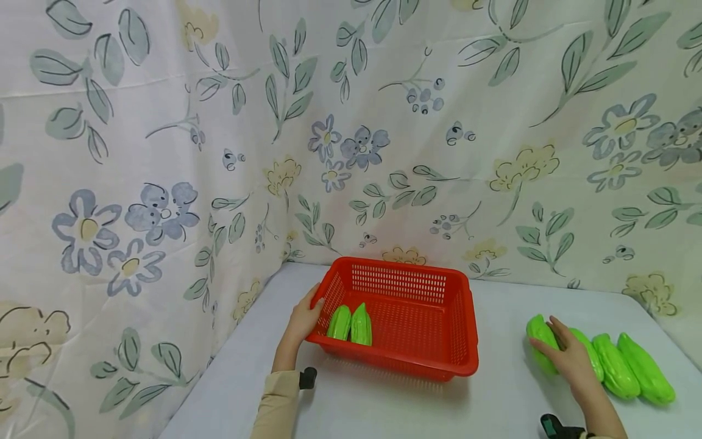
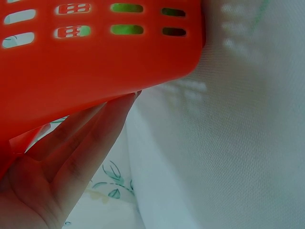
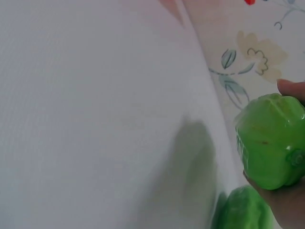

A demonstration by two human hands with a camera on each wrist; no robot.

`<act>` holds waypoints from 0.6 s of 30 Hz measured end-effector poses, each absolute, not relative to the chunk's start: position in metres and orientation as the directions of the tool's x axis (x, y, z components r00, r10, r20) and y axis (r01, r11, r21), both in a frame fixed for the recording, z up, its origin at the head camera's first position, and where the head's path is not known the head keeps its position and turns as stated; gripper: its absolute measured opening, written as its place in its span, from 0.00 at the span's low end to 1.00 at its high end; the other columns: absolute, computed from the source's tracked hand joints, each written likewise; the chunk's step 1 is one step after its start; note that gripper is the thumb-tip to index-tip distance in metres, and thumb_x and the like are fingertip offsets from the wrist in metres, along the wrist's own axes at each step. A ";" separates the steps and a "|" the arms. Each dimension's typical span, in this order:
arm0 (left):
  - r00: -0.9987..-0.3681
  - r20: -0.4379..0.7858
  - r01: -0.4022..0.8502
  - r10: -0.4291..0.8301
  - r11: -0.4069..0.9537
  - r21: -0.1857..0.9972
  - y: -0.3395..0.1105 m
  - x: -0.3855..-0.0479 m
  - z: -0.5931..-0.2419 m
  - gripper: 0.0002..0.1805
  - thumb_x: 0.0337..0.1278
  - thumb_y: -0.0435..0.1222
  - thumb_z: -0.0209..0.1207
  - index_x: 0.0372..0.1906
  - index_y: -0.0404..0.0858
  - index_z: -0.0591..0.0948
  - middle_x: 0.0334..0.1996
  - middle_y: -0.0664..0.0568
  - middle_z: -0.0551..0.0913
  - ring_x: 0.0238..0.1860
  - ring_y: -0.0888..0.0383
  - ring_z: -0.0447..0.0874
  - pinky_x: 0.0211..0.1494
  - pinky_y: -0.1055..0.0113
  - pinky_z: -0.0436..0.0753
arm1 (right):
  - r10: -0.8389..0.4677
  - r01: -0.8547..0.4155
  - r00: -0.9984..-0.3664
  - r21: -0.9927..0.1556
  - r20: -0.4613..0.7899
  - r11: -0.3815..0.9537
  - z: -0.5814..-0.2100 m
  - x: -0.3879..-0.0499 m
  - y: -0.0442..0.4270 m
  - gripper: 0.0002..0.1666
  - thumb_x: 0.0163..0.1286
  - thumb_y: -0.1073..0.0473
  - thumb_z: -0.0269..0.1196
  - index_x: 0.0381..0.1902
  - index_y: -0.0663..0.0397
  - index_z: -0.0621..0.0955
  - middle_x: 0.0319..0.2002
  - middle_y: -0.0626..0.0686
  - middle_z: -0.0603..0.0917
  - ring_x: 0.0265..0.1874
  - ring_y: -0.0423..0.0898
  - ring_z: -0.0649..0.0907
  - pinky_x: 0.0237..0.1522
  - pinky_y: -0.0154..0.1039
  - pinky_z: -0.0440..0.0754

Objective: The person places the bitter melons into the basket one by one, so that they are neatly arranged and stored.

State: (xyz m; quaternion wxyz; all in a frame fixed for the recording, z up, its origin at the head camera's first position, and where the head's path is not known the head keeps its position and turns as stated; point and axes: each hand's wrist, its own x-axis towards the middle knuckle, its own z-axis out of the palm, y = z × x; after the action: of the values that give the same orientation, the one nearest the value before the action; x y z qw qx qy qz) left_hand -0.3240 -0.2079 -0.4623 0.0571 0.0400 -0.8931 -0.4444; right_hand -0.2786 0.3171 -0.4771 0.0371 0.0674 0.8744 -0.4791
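Observation:
A red slotted plastic basket [image 1: 396, 361] sits on the table, with two green bitter melons, one [image 1: 339, 322] beside the other [image 1: 361, 325], in its left part. My left hand [image 1: 303, 316] grips the basket's left rim, thumb on top; in the left wrist view its fingers [image 2: 88, 143] reach under the rim. Over at the right, my right hand [image 1: 574, 360] holds a bitter melon [image 1: 540, 332] between thumb and fingers. The right wrist view shows this melon [image 3: 267, 138] raised above the white surface, its shadow below.
Three more bitter melons lie in a row right of my right hand: one partly hidden [image 1: 591, 352], a middle one [image 1: 616, 369] and an outer one [image 1: 648, 371]. A floral cloth [image 1: 417, 140] hangs behind and left of the white table [image 1: 504, 311].

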 end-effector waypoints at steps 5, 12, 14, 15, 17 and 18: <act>-0.989 0.070 -0.021 -0.127 0.602 0.799 -0.207 -0.323 -0.462 0.29 0.72 0.41 0.49 0.74 0.45 0.62 0.63 0.36 0.75 0.42 0.49 0.78 0.37 0.61 0.79 | 0.094 0.151 -0.988 -0.833 -0.120 0.532 -0.467 -0.279 0.312 0.58 0.72 0.41 0.55 0.76 0.62 0.32 0.75 0.72 0.39 0.73 0.73 0.41 0.69 0.69 0.47; -0.989 0.087 -0.006 -0.123 0.609 0.793 -0.207 -0.324 -0.462 0.29 0.72 0.41 0.50 0.74 0.44 0.63 0.63 0.35 0.75 0.45 0.47 0.79 0.40 0.56 0.80 | 0.078 0.108 -0.994 -0.841 -0.079 0.530 -0.456 -0.279 0.304 0.56 0.73 0.43 0.55 0.76 0.61 0.32 0.75 0.72 0.39 0.73 0.72 0.41 0.69 0.69 0.47; -0.988 0.103 0.008 -0.119 0.615 0.788 -0.207 -0.324 -0.463 0.29 0.72 0.41 0.50 0.74 0.44 0.63 0.64 0.35 0.74 0.48 0.45 0.79 0.44 0.52 0.80 | 0.077 0.100 -0.995 -0.843 -0.069 0.529 -0.453 -0.279 0.301 0.56 0.73 0.43 0.55 0.76 0.61 0.33 0.75 0.72 0.40 0.73 0.73 0.42 0.69 0.69 0.48; -0.987 0.113 0.017 -0.116 0.621 0.784 -0.207 -0.323 -0.463 0.29 0.72 0.40 0.49 0.74 0.43 0.63 0.64 0.35 0.74 0.49 0.44 0.79 0.45 0.50 0.80 | 0.077 0.097 -0.995 -0.844 -0.066 0.527 -0.452 -0.279 0.300 0.56 0.73 0.44 0.55 0.76 0.61 0.33 0.75 0.72 0.40 0.73 0.73 0.42 0.68 0.69 0.49; -0.986 0.126 0.029 -0.110 0.627 0.778 -0.208 -0.324 -0.463 0.28 0.72 0.40 0.49 0.74 0.42 0.63 0.65 0.35 0.74 0.52 0.43 0.79 0.48 0.48 0.79 | 0.078 0.096 -0.995 -0.848 -0.065 0.521 -0.449 -0.279 0.297 0.55 0.73 0.44 0.55 0.76 0.60 0.34 0.75 0.71 0.40 0.73 0.73 0.43 0.68 0.69 0.50; -0.986 0.131 0.034 -0.108 0.630 0.776 -0.208 -0.324 -0.464 0.28 0.72 0.40 0.49 0.74 0.42 0.63 0.65 0.35 0.73 0.52 0.42 0.79 0.49 0.47 0.79 | 0.080 0.097 -0.995 -0.848 -0.064 0.521 -0.447 -0.279 0.295 0.55 0.73 0.44 0.55 0.76 0.60 0.34 0.75 0.71 0.40 0.73 0.73 0.43 0.68 0.69 0.50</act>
State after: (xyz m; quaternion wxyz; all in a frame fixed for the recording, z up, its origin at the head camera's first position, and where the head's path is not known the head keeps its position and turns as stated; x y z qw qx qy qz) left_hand -0.3238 -0.2081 -0.4635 0.0826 0.0205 -0.8989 -0.4298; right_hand -0.2787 0.2950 -0.4473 0.0087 0.0505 0.8720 -0.4868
